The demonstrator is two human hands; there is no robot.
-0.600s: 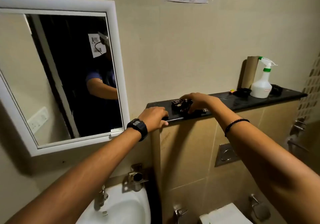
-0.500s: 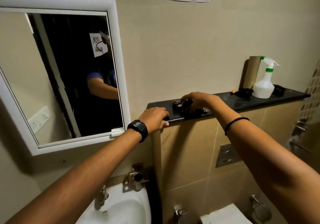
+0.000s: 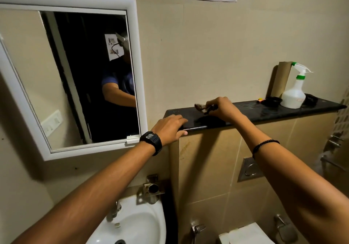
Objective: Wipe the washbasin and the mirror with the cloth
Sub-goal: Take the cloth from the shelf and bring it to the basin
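A dark crumpled cloth [image 3: 201,107] hangs just above the black stone shelf [image 3: 264,111], pinched in my right hand [image 3: 222,108]. My left hand [image 3: 171,127], with a black watch on the wrist, rests palm down on the shelf's left front edge, fingers flat and holding nothing. The white-framed mirror [image 3: 71,77] hangs on the wall to the left and reflects a person's arm. The white washbasin [image 3: 136,224] sits below at the bottom, with its tap [image 3: 115,209] at the left rim.
A white spray bottle [image 3: 294,90] with a green collar stands at the shelf's right end, beside a cardboard tube [image 3: 281,79] and a small dark dish [image 3: 272,100]. A steel flush plate [image 3: 249,170] is set below the shelf. A toilet cistern lid [image 3: 247,234] shows at the bottom.
My right hand has lifted the cloth off the shelf and drawn it slightly right. My left hand stays on the shelf edge.
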